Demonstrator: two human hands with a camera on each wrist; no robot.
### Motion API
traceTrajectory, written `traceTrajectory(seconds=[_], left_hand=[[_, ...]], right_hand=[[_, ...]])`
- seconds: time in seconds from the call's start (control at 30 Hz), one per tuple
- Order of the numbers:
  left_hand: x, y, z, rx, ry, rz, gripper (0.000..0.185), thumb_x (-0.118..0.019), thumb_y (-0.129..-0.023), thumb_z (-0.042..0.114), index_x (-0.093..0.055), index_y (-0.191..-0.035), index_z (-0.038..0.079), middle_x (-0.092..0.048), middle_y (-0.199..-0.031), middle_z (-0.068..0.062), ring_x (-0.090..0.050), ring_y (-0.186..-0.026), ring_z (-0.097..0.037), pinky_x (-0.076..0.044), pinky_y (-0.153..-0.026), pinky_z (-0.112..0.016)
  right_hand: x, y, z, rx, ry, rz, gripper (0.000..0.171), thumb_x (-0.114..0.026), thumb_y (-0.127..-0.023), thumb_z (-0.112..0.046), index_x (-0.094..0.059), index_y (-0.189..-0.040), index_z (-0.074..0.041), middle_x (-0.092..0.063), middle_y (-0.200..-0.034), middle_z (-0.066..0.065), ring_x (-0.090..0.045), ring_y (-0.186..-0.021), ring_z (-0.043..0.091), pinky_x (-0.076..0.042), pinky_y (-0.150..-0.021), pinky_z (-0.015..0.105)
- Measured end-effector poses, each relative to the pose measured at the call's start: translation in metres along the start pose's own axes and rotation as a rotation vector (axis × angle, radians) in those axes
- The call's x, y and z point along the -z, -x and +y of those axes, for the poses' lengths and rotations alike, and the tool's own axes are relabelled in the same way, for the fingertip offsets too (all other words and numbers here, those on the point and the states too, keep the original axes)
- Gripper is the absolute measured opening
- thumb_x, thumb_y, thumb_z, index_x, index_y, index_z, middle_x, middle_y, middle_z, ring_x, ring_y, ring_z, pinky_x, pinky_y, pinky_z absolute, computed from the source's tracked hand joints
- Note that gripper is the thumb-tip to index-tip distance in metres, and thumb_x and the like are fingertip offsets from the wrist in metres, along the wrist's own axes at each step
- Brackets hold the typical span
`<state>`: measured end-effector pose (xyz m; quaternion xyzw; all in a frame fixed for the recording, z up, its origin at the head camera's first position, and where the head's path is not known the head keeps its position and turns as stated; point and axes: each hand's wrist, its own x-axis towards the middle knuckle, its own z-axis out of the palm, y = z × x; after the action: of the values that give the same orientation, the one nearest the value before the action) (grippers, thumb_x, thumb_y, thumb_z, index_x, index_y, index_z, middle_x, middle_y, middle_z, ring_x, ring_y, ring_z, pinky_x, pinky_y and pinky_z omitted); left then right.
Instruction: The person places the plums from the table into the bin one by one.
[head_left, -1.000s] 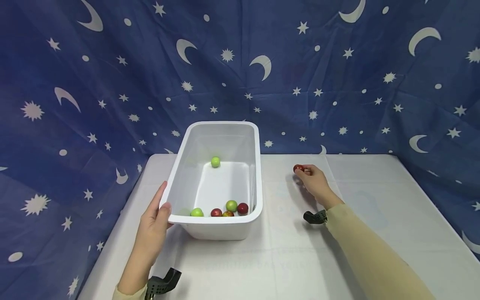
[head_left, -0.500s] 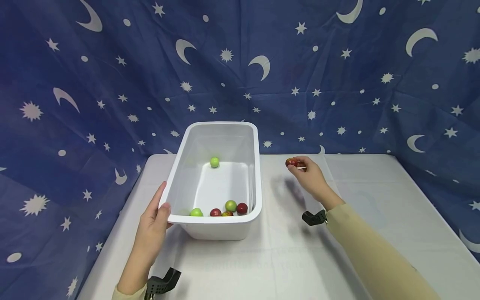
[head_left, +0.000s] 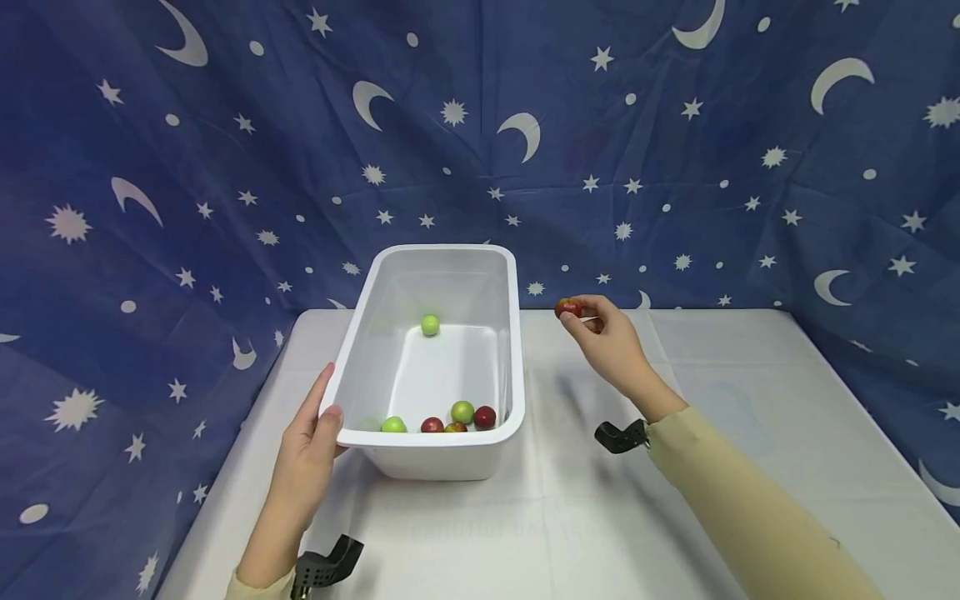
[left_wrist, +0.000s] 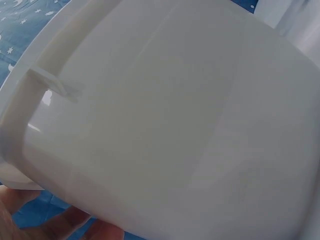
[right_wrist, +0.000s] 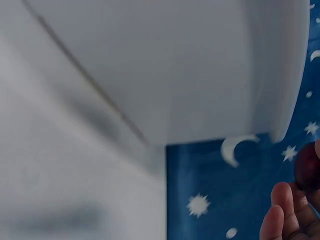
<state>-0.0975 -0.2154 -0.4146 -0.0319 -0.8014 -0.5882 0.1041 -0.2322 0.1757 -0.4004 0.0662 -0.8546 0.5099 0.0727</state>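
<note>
My left hand (head_left: 303,458) grips the near left corner of a white plastic tub (head_left: 457,440), thumb on the rim and fingers along the outer wall. In the left wrist view, the tub's wall (left_wrist: 165,115) fills most of the picture, with fingertips (left_wrist: 102,231) at its edge. To the right of the tub, my right hand (head_left: 611,346) pinches a small red apple (head_left: 568,308) above the table. That apple (right_wrist: 306,167) shows dark red at the edge of the right wrist view. Inside the tub lie green apples (head_left: 430,325) and red apples (head_left: 485,417), most along the near wall.
A white cloth covers the table (head_left: 480,542). Behind and to the left hangs a blue curtain (head_left: 450,192) with white moons and stars. The tub's raised rim stands between the held apple and the fruit inside. A black wrist camera (head_left: 622,437) juts from the right sleeve.
My right hand has lifted the red apple up off the table and carried it left toward the tub. The left hand and the tub have stayed put.
</note>
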Motion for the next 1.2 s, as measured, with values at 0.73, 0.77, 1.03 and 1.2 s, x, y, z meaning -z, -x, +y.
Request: traceTrajectory(seconds=[0.73, 0.77, 1.03, 1.2], left_hand=[[-0.001, 0.0, 0.001, -0.018, 0.002, -0.004, 0.047, -0.038, -0.106, 0.028, -0.029, -0.15, 0.04, -0.029, -0.154, -0.008, -0.042, -0.124, -0.038, -0.049, -0.083, -0.038], [-0.001, 0.0, 0.002, -0.018, 0.001, -0.005, 0.047, -0.038, -0.106, 0.028, -0.029, -0.15, 0.04, -0.029, -0.154, -0.008, -0.042, -0.124, -0.038, -0.049, -0.083, -0.038], [-0.002, 0.0, 0.002, -0.02, 0.0, -0.001, 0.047, -0.038, -0.105, 0.028, -0.029, -0.151, 0.039, -0.029, -0.154, -0.008, -0.043, -0.125, -0.038, -0.049, -0.083, -0.036], [-0.002, 0.001, 0.003, -0.016, -0.006, 0.004, 0.047, -0.038, -0.105, 0.028, -0.029, -0.151, 0.039, -0.029, -0.154, -0.008, -0.043, -0.124, -0.037, -0.049, -0.083, -0.037]], right_hand=[[-0.004, 0.012, -0.052, 0.057, -0.135, -0.065, 0.052, -0.058, -0.093, -0.05, -0.058, -0.125, -0.01, -0.065, -0.105, 0.006, -0.061, -0.092, 0.021, -0.052, -0.081, 0.037], [-0.004, 0.012, -0.054, 0.061, -0.133, -0.064, 0.051, -0.058, -0.093, -0.05, -0.059, -0.125, -0.01, -0.065, -0.105, 0.006, -0.061, -0.092, 0.02, -0.052, -0.08, 0.035], [-0.003, 0.007, -0.072, 0.102, -0.158, -0.1, 0.052, -0.061, -0.092, -0.049, -0.058, -0.127, -0.01, -0.064, -0.104, 0.005, -0.061, -0.093, 0.021, -0.051, -0.081, 0.038], [-0.008, 0.002, -0.095, 0.091, -0.189, -0.157, 0.047, -0.064, -0.092, -0.045, -0.059, -0.124, -0.011, -0.065, -0.106, 0.008, -0.062, -0.093, 0.022, -0.051, -0.081, 0.038]])
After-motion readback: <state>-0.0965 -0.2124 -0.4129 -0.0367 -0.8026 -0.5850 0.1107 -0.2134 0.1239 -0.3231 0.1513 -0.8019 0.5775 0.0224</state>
